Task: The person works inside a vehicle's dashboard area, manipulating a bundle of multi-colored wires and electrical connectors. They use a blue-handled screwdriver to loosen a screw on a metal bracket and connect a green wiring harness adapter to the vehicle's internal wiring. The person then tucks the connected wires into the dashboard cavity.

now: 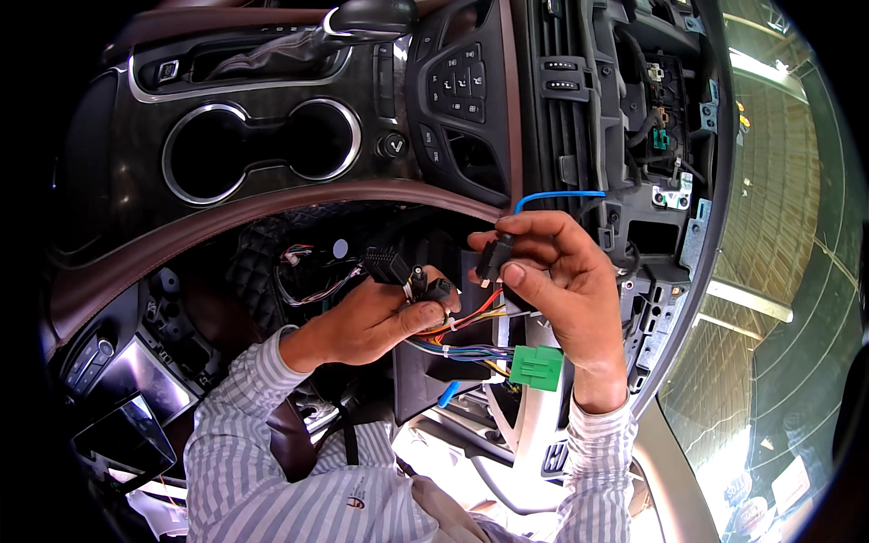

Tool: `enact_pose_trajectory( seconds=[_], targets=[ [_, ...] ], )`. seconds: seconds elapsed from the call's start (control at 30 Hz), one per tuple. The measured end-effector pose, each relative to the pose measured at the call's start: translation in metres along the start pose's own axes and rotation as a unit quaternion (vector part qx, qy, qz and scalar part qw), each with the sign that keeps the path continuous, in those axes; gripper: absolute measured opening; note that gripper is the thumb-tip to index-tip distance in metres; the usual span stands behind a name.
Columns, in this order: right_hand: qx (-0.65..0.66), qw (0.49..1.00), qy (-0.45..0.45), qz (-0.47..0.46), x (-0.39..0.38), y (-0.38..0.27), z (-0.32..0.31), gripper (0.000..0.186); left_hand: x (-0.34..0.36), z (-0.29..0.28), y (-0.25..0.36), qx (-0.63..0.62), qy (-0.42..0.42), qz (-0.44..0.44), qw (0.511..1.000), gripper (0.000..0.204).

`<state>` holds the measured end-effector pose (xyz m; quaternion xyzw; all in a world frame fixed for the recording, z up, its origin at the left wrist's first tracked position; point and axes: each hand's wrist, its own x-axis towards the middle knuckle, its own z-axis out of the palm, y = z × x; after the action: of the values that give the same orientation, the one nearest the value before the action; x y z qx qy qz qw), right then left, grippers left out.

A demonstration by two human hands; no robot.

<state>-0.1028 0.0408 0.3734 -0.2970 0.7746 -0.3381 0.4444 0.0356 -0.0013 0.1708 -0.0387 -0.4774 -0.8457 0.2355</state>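
Note:
My left hand [358,321] grips black wiring connectors [385,266], one a large multi-slot block, with coloured wires around them. Just to its right, my right hand [566,290] pinches a small black connector [496,256] between thumb and fingers. A blue cable [561,194] runs above it. Below my hands hangs a bundle of multicoloured wires [466,351] with a green connector block [534,369] at its end. A second, loose cluster of thin wires [294,262] lies left of my left hand.
A centre console [118,145] with cup holders and shifter spans the top left. A black button panel [462,90] adjoins an opened dashboard [652,244] with exposed brackets. The windscreen [760,226] is at right. Loose trim and screen panels [122,434] sit at lower left.

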Motion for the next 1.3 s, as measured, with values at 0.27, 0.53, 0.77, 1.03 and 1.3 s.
enact_pose_trajectory(
  seconds=[0.27,0.53,0.77,1.03,1.3],
  targets=[
    [-0.12,0.993,0.007,-0.014,-0.003,-0.006,0.003,0.029,0.003,0.006,-0.009,-0.048,0.044,0.074,0.995,0.032],
    [-0.547,0.817,0.006,-0.184,-0.007,-0.029,-0.003,0.03,0.01,0.004,-0.007,-0.001,0.037,0.137,0.99,0.029],
    [-0.452,0.856,-0.062,-0.243,0.0,-0.025,-0.011,0.028,0.011,0.003,0.0,0.07,0.06,0.144,0.985,0.028],
    [-0.432,0.881,-0.059,-0.183,-0.001,-0.022,-0.002,0.028,0.008,0.002,0.001,0.114,0.074,0.142,0.981,0.024],
    [-0.375,0.921,-0.049,-0.091,-0.004,-0.013,0.001,0.022,0.006,0.001,0.006,0.099,0.083,0.142,0.981,0.02]
  ],
)
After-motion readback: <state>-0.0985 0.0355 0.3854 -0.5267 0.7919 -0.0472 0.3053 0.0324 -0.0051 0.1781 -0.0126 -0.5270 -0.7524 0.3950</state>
